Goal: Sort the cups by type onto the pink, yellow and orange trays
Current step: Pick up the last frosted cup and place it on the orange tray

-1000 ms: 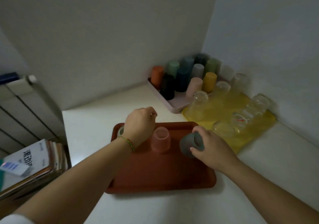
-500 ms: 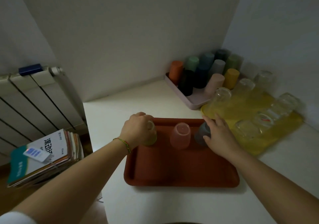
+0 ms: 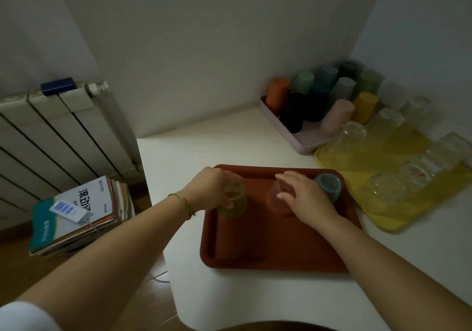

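On the orange tray [image 3: 268, 251] stand three tinted cups upside down along its far edge. My left hand [image 3: 212, 190] grips the yellow-green cup [image 3: 236, 203] at the left. My right hand [image 3: 304, 195] lies over the pink cup [image 3: 277, 203] in the middle, fingers spread on its top. The grey-blue cup [image 3: 329, 185] stands free just right of that hand. The pink tray [image 3: 298, 139] in the corner holds several opaque coloured tumblers. The yellow tray [image 3: 383, 215] to the right holds several clear glasses, upside down.
All trays sit on a white table [image 3: 199, 149] set into the corner of two walls. Left of the table are a radiator [image 3: 51, 136] and a stack of books [image 3: 79, 213] on the wooden floor. A white cable [image 3: 161, 277] trails off the table's left edge.
My right hand has let go of the grey-blue cup and shifted left onto the pink cup. My left hand stays on the yellow-green cup. The view has swung left.
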